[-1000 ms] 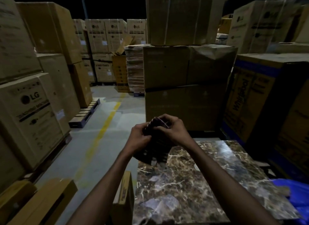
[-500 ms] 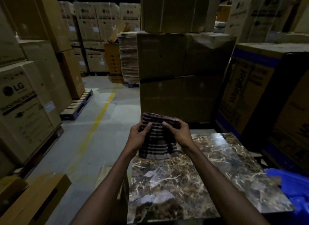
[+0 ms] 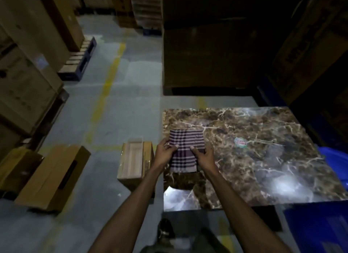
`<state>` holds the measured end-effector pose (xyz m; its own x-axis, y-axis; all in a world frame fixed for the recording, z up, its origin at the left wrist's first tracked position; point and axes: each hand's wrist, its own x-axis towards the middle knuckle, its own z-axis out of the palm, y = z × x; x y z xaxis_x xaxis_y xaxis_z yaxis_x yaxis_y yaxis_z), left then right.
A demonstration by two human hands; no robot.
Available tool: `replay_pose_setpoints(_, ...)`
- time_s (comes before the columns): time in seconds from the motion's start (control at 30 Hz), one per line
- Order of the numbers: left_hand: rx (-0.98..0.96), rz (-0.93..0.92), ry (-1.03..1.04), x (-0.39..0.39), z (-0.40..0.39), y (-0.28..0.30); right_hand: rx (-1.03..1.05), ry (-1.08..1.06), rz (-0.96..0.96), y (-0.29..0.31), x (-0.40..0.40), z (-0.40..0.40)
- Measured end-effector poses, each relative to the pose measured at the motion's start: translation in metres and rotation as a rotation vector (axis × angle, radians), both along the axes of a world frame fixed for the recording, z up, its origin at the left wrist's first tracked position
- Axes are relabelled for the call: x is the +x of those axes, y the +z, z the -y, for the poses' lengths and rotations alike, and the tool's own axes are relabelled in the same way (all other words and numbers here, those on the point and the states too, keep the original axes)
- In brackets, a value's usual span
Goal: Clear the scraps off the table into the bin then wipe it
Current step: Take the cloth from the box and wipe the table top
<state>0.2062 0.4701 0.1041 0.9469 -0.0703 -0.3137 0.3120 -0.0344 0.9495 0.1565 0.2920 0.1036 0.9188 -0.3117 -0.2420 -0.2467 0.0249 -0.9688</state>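
A folded checked cloth (image 3: 185, 149), dark with pale stripes, hangs over the left part of the brown marble table (image 3: 263, 158). My left hand (image 3: 165, 153) pinches its left edge, thumb on top. My right hand (image 3: 204, 157) pinches its right side lower down. A small round sticker or scrap (image 3: 240, 142) lies on the tabletop to the right of the cloth. An open cardboard box (image 3: 133, 158) lined with plastic stands on the floor against the table's left side.
A flat cardboard box (image 3: 54, 177) lies on the floor at the left. Tall stacked cartons (image 3: 207, 51) stand behind the table and along the left. Blue plastic (image 3: 331, 162) sits at the table's right. A yellow floor line (image 3: 109, 83) runs away ahead.
The view has tilted down toward the table. Both hands have lowered the cloth from chest height to just over the table's left part, and it now hangs unfolded flatter.
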Motion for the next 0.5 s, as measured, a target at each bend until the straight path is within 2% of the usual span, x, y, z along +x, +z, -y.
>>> replay_pose_setpoints(0.13, 0.133, -0.113, -0.053, -0.012, -0.006, -0.042, -0.084, 0.02, -0.117, -0.042, -0.015, -0.001)
replay_pose_setpoints(0.2, 0.273, -0.205, -0.096, -0.022, -0.01, -0.071, -0.286, 0.039, -0.203, -0.072, -0.026, 0.003)
replay_pose_setpoints(0.27, 0.493, -0.271, -0.161, -0.043, -0.016, -0.106, -0.607, 0.099, -0.292, -0.101, -0.041, 0.009)
replay_pose_setpoints(0.3, 0.592, -0.273, -0.188, -0.056, -0.021, -0.122, -0.729, 0.145, -0.302, -0.109, -0.047, 0.011)
replay_pose_setpoints(0.37, 0.725, -0.204, -0.275, -0.081, -0.03, -0.142, -0.81, 0.283, -0.243, -0.117, -0.051, 0.012)
replay_pose_setpoints(0.5, 0.914, -0.066, -0.574, -0.096, -0.034, -0.127, -0.994, 0.657, -0.17, -0.127, -0.036, 0.006)
